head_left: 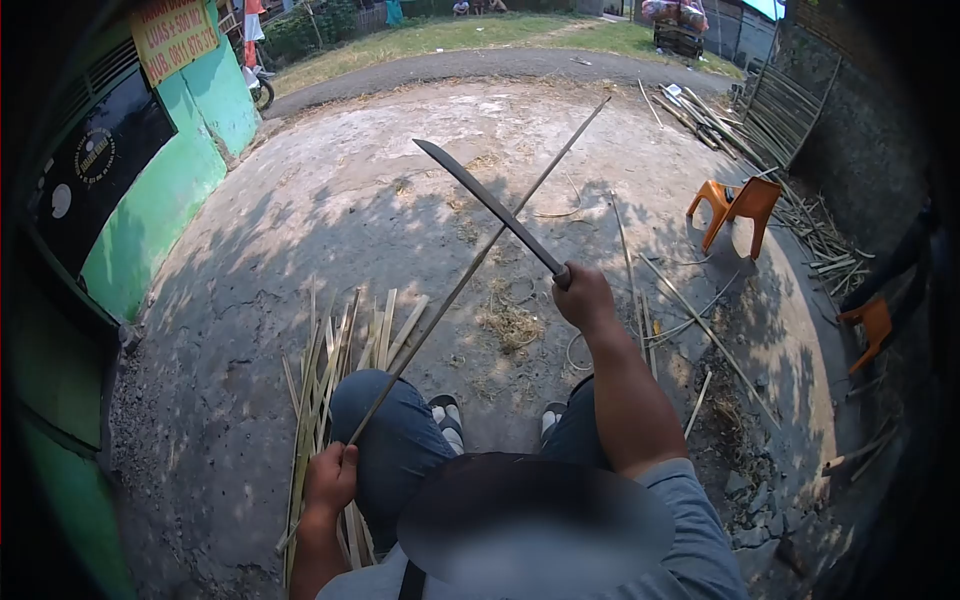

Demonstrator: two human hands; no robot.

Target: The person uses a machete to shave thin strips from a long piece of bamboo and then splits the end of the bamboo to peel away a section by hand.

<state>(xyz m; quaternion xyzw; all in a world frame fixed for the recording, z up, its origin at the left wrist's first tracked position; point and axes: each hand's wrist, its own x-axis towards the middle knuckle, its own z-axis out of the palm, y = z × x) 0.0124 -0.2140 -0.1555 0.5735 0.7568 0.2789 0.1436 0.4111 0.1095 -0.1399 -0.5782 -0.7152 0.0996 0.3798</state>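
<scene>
My right hand (586, 298) is wrapped round the handle of a machete (484, 200), its long dark blade pointing up and to the left, away from me. Closed on the near end of a long, thin bamboo strip (443, 308) is my left hand (330, 478), beside my left knee. From there the strip slants forward and right over that knee. Blade and strip cross in this view, a short way ahead of my right fist. Split bamboo strips (318, 385) lie in a bundle along my left side.
Bamboo shavings (510, 318) litter the concrete ahead of my feet. Loose strips (712, 340) lie to the right, near an orange plastic chair (745, 205). More bamboo (822, 238) is heaped along the right wall. A green wall (165, 235) stands at left.
</scene>
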